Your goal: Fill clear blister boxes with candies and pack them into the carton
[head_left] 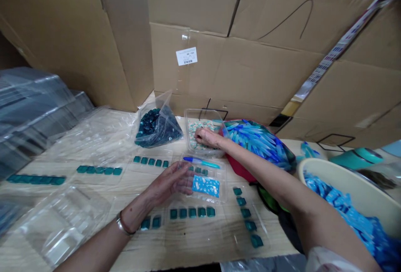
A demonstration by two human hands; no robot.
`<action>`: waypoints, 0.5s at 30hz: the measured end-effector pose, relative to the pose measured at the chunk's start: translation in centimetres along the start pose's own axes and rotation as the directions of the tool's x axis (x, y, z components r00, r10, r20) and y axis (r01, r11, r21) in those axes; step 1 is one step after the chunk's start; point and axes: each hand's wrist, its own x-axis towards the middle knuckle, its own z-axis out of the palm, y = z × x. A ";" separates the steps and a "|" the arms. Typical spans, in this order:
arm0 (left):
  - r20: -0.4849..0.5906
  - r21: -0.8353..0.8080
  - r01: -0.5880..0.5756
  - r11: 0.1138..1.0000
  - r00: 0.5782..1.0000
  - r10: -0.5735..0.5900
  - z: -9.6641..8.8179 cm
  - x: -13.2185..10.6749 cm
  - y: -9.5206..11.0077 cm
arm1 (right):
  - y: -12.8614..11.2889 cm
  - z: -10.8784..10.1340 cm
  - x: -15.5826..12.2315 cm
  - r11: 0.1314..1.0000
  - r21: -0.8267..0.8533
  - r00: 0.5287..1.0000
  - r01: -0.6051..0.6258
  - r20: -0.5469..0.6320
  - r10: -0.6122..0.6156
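Observation:
My right hand (206, 136) is down in a clear plastic box (187, 130) of small pale and teal pieces (194, 126). Its fingers are curled together, and what they hold is hidden. My left hand (175, 180) has its fingers stretched out at the left side of a clear plastic tray (223, 185); whether they touch it I cannot tell. In that tray lie a blue pen (202, 162) with a teal end, a blue packet (206, 186) with white shapes, and a row of teal square pieces (200, 171).
More rows of teal squares (192, 212) lie in clear trays around. Behind is a bag of dark teal pieces (150, 123). A red-edged bag of blue pens (257, 142) and a cream tub (316, 169) of blue packets stand right. Stacked clear trays (34, 109) are left; cardboard (244, 71) walls the back.

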 end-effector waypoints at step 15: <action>-0.034 -0.049 -0.028 0.998 0.999 0.027 -0.5 0.4 -0.5 | -0.1 -0.5 0.0 0.998 0.020 0.998 -0.067 -0.016 0.067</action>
